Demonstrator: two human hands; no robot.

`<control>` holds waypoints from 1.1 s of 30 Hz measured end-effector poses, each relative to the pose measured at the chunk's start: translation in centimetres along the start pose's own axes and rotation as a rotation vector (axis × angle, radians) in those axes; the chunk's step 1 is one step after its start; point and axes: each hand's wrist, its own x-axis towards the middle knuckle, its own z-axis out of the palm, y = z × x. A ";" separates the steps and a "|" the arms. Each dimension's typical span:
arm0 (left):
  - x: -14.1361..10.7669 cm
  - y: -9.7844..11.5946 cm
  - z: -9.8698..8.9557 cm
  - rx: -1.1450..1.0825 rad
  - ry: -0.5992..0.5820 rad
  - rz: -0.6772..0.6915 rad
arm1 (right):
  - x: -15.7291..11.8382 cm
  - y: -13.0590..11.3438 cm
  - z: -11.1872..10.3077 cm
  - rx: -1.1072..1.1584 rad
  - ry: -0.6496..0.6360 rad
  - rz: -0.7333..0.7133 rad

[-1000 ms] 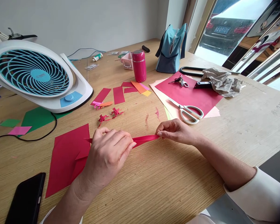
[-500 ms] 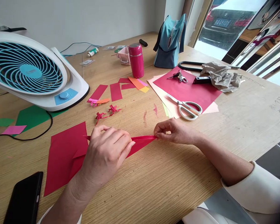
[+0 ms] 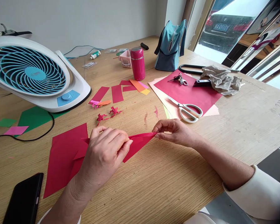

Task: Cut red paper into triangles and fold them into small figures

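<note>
Left grip (image 3: 109,147) palm-down over red paper (image 3: 136,144)

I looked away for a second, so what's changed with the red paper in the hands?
The folded red paper now shows a wider flap between the hands, its point reaching further towards the person. The left hand and right hand kept their hold. The scissors and phone stayed put.

off-white sleeves (image 3: 259,194), bare forearms (image 3: 224,163), bare fingers (image 3: 118,139)

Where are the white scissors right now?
In the head view, right of centre: the scissors lie over the near edge of the stacked paper, just beyond the right hand.
</note>
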 end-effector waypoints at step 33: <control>-0.1 0.1 1.3 -0.237 -0.101 -0.093 | -0.2 -0.5 0.6 0.028 -0.125 0.016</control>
